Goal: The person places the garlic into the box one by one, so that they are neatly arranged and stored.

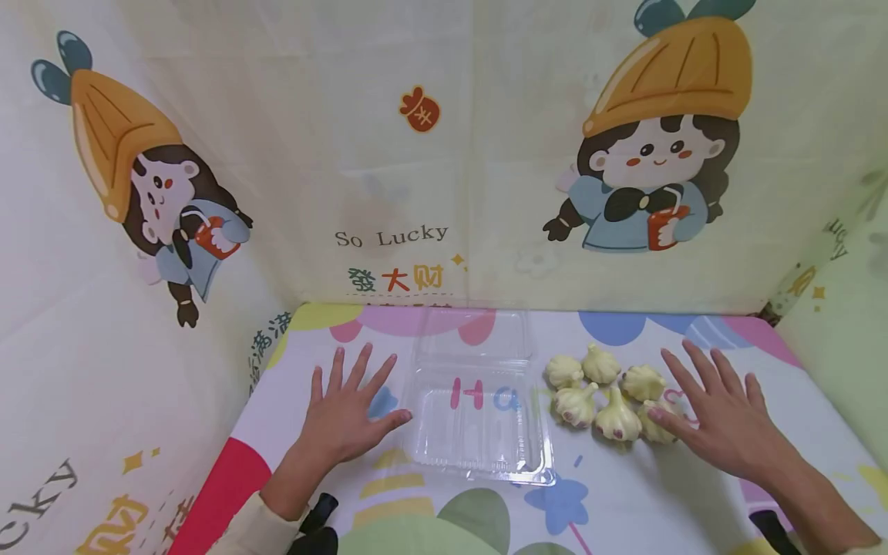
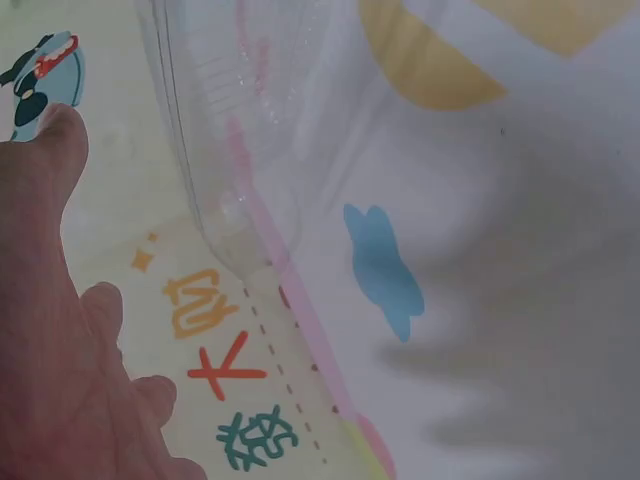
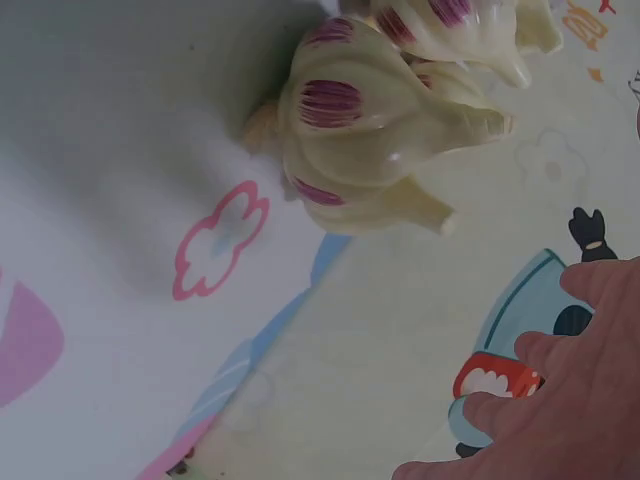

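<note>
My left hand (image 1: 344, 418) is spread flat with straight fingers, left of a clear plastic clamshell box (image 1: 479, 470). The box lies with its lid (image 1: 474, 337) folded back toward the wall. Over on the right, my right hand (image 1: 728, 420) is spread too, its thumb overlapping the nearest garlic bulb (image 1: 655, 428) in the head view. Several pale garlic bulbs (image 1: 616, 416) with purple streaks are grouped between the box and that hand. In the right wrist view, garlic bulbs (image 3: 365, 130) show close up, apart from the fingers. Neither hand holds anything.
A patterned cloth (image 1: 486, 532) covers the table. Cream printed fabric (image 1: 291, 154) stands as a wall behind and at both sides. Dark straps (image 1: 319, 512) show at the left wrist, and another dark piece (image 1: 773, 532) at the right.
</note>
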`<move>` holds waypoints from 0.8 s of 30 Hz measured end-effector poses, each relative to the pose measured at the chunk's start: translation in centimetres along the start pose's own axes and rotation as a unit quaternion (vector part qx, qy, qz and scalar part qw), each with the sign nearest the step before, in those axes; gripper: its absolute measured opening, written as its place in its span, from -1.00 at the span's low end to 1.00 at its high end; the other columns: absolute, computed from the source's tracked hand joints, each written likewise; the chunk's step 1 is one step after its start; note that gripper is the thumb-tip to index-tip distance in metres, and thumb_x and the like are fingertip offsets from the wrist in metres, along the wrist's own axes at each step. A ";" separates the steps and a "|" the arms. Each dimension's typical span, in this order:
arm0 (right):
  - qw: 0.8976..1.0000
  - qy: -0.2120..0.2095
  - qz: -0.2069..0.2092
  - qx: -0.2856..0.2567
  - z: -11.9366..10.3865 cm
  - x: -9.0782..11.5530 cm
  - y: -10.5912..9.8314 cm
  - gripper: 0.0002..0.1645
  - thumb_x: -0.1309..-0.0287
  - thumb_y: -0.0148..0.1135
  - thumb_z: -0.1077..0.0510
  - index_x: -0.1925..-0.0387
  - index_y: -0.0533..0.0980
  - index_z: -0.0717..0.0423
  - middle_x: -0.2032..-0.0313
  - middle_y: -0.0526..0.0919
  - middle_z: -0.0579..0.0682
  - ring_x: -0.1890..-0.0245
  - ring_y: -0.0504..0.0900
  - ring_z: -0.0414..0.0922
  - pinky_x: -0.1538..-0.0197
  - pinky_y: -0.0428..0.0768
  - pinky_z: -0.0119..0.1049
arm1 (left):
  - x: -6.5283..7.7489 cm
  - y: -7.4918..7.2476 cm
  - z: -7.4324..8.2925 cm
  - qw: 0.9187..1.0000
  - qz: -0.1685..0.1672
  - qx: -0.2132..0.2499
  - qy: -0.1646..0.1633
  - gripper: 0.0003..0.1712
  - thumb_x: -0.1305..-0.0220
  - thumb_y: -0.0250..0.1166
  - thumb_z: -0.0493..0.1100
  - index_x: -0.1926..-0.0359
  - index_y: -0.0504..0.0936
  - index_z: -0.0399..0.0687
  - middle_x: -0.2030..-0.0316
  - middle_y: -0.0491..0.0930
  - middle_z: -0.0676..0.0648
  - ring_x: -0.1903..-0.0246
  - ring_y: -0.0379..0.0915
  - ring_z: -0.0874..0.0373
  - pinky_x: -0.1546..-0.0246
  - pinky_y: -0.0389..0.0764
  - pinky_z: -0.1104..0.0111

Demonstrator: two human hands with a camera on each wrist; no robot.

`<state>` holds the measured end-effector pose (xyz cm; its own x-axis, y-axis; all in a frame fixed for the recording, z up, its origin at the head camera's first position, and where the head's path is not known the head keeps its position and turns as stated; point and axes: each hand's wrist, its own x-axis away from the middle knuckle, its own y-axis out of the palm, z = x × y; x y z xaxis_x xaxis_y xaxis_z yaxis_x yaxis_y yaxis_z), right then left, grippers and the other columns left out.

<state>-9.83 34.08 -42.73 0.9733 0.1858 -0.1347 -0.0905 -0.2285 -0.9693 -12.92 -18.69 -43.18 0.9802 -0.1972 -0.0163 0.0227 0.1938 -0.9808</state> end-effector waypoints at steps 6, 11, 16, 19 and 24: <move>1.000 0.003 -0.002 -0.002 0.1 0.1 0.5 0.19 -0.33 0.24 -0.35 -0.69 -0.18 -0.11 -0.66 -0.19 0.28 -0.60 -0.26 0.48 -0.43 -0.38 0.70 | -0.1 0.6 0.2 1.000 -0.006 0.002 0.004 0.05 -0.24 0.08 0.63 -0.64 0.10 0.39 -0.69 -0.08 -0.11 -0.64 -0.35 -0.42 -0.54 -0.16 -0.48; 1.000 0.009 -0.010 -0.011 0.2 0.2 0.9 0.21 -0.32 0.26 -0.36 -0.69 -0.19 -0.12 -0.65 -0.19 0.28 -0.59 -0.22 0.50 -0.41 -0.30 0.72 | -0.1 1.0 0.4 1.000 -0.018 0.015 0.007 0.08 -0.25 0.08 0.63 -0.65 0.09 0.34 -0.69 -0.09 -0.13 -0.64 -0.31 -0.41 -0.55 -0.09 -0.46; 1.000 0.011 -0.006 -0.025 0.4 0.4 1.7 0.24 -0.28 0.31 -0.33 -0.69 -0.19 -0.11 -0.64 -0.14 0.30 -0.59 -0.20 0.49 -0.37 -0.16 0.74 | -0.1 1.4 0.6 0.998 -0.027 0.053 0.018 0.08 -0.27 0.12 0.58 -0.65 0.10 0.26 -0.68 -0.06 -0.16 -0.63 -0.24 -0.44 -0.55 -0.01 -0.43; 0.999 0.010 -0.004 -0.032 0.6 0.6 2.1 0.25 -0.26 0.35 -0.31 -0.69 -0.16 -0.06 -0.62 -0.10 0.34 -0.59 -0.19 0.50 -0.32 -0.04 0.74 | -0.1 1.7 0.6 0.996 -0.036 0.079 0.027 0.08 -0.29 0.14 0.55 -0.66 0.08 0.22 -0.68 -0.06 -0.18 -0.62 -0.23 -0.46 -0.54 0.04 -0.43; 0.998 0.014 -0.006 -0.062 0.9 0.9 2.6 0.25 -0.26 0.37 -0.29 -0.68 -0.10 0.06 -0.59 -0.06 0.42 -0.58 -0.18 0.53 -0.42 -0.07 0.66 | -0.2 2.3 0.6 0.987 -0.056 0.145 0.033 0.10 -0.30 0.19 0.52 -0.68 0.01 0.23 -0.69 -0.10 -0.16 -0.64 -0.27 -0.42 -0.54 0.12 -0.38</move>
<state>-9.42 34.51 -45.56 0.9798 0.1630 -0.1154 -0.0533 -0.3438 -0.9375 -12.98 -17.60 -45.30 0.9537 -0.2933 0.0670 0.1947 0.4319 -0.8807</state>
